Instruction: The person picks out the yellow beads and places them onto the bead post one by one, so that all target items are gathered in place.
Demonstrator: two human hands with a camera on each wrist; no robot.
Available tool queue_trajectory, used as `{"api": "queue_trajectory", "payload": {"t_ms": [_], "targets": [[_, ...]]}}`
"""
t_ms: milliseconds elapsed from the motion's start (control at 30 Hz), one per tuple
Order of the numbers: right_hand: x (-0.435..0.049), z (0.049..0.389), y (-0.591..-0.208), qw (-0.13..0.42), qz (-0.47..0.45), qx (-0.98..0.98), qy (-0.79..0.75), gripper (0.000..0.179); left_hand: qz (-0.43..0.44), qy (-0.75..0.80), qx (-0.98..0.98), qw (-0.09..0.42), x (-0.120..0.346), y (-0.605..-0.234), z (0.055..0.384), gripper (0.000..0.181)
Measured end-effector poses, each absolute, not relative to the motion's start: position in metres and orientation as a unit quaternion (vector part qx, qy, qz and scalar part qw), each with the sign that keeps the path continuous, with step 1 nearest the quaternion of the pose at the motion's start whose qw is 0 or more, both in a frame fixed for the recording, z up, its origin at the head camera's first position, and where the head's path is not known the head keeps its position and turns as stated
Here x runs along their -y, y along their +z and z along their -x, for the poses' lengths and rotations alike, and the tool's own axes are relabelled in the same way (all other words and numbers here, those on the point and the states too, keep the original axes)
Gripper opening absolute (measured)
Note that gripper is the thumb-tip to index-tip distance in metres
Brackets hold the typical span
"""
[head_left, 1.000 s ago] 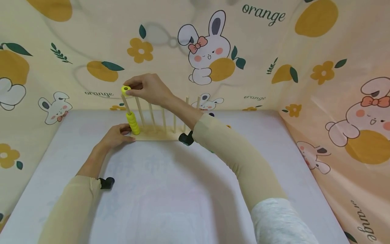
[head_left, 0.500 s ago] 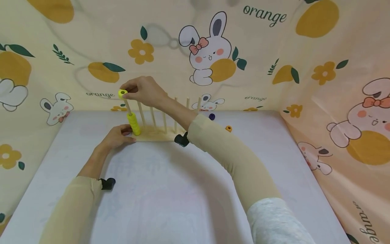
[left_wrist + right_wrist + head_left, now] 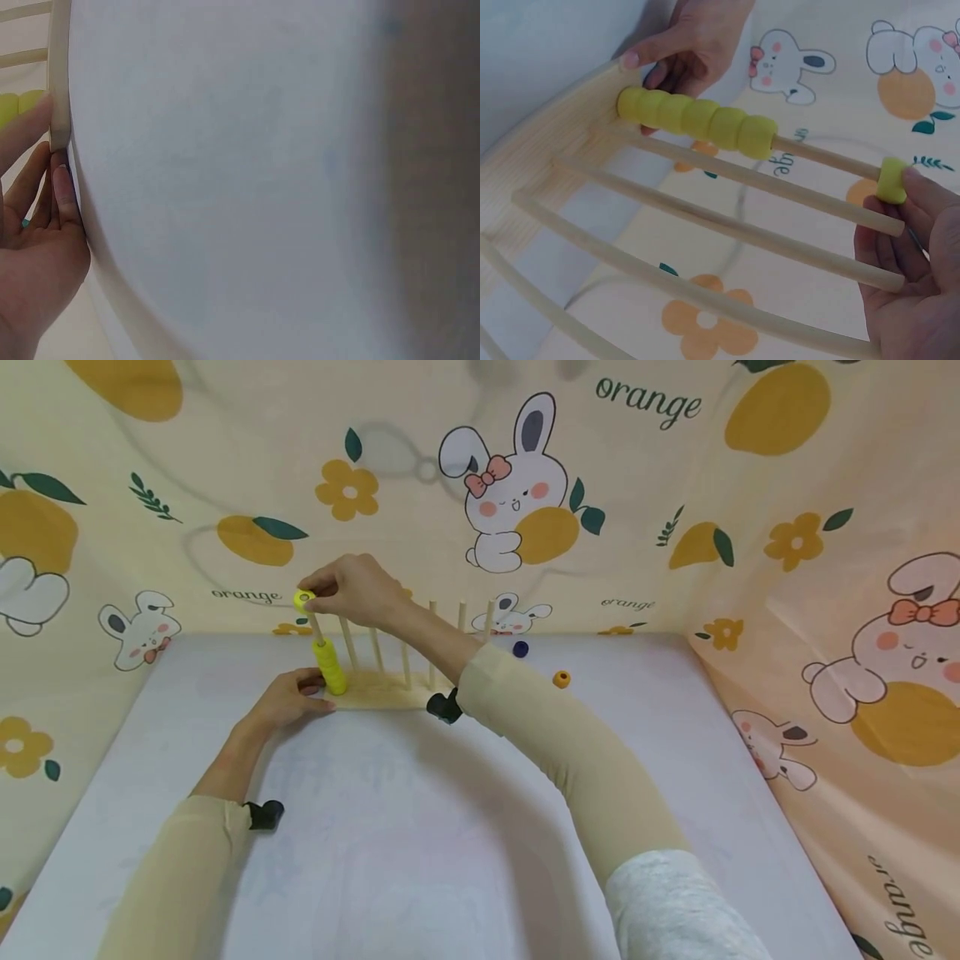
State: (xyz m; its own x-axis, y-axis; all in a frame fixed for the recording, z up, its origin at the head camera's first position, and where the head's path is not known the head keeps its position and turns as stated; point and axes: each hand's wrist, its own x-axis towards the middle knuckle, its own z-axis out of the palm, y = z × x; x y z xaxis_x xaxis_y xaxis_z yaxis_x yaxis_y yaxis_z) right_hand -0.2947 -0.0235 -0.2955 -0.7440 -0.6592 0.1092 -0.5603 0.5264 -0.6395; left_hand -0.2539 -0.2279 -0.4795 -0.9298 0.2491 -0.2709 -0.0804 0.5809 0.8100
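Observation:
A wooden peg stand (image 3: 386, 695) with a row of upright rods stands toward the back of the table. Several yellow beads (image 3: 328, 667) are stacked at the bottom of its leftmost rod. My right hand (image 3: 362, 590) pinches another yellow bead (image 3: 892, 180) between thumb and fingers at that rod's top end, well above the stack. The rod's tip meets the bead in the right wrist view. My left hand (image 3: 281, 700) grips the left end of the base, thumb (image 3: 632, 60) on the wood and the other fingers curled behind it.
Right of the stand, a dark blue bead (image 3: 521, 649) and an orange bead (image 3: 562, 679) lie on the white table (image 3: 420, 860). Bare rods (image 3: 727, 225) stand beside the loaded one. A printed cloth (image 3: 645, 485) hangs close behind the stand.
My right hand has shifted slightly left and down, bringing the yellow bead onto the rod's tip. The right forearm has moved off the orange and blue beads. My left hand keeps its grip.

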Motion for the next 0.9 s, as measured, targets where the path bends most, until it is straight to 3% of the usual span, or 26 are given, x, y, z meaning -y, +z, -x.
{"api": "queue_trajectory", "payload": {"t_ms": [900], "targets": [[0.0, 0.289, -0.291, 0.016, 0.348, -0.815, -0.463, 0.029, -0.051, 0.471, -0.864, 0.171, 0.229, -0.48, 0.251, 0.08]]}}
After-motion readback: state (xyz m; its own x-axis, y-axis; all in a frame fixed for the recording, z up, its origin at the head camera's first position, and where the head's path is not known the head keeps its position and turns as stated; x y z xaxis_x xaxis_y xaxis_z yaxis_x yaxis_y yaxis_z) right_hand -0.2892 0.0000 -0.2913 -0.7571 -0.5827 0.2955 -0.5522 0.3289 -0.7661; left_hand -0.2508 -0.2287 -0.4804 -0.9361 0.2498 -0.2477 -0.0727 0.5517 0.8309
